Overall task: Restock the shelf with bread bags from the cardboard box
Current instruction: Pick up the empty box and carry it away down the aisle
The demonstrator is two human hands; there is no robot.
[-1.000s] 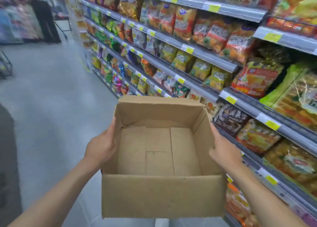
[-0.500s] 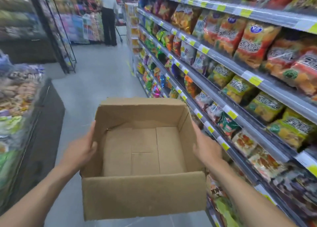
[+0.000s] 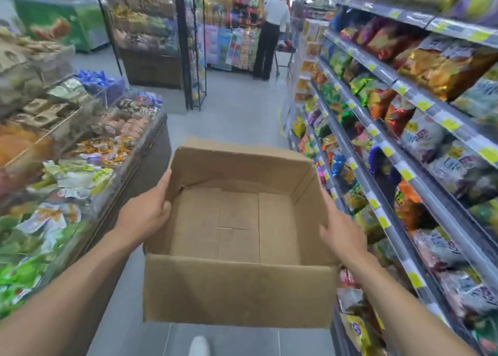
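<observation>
Box: the open brown cardboard box [image 3: 237,291] is held in the air in front of the body, low in the middle of the view, and its inside shows only the folded bottom flaps.
Left hand: the left hand [image 3: 142,215] grips the box's left wall, fingers on the outside and thumb hooked over the rim, the same hold as a second ago.
Right hand: the right hand [image 3: 342,237] clasps the right wall from outside with its thumb at the rim, also unchanged.
Shelf: the long grey metal shelf unit [image 3: 398,151] with yellow price tags and colourful packaged bags runs along the right. A second ago it filled most of the view behind the box. Now it has slid to the right side.
View: the view has swung left and now looks straight down the grey tiled aisle floor [image 3: 237,107].
Left side: a low dark display counter [image 3: 151,137] heaped with wrapped snacks has grown from a sliver half a second ago to the whole left side.
Far end: a person in a white top and black trousers [image 3: 275,13] stands at a cart, now top centre, where a second ago they were at the top left corner.
Rack: a tall black wire rack [image 3: 188,45] stands near the aisle's end.
Below: a white shoe tip [image 3: 199,346] shows under the box.
</observation>
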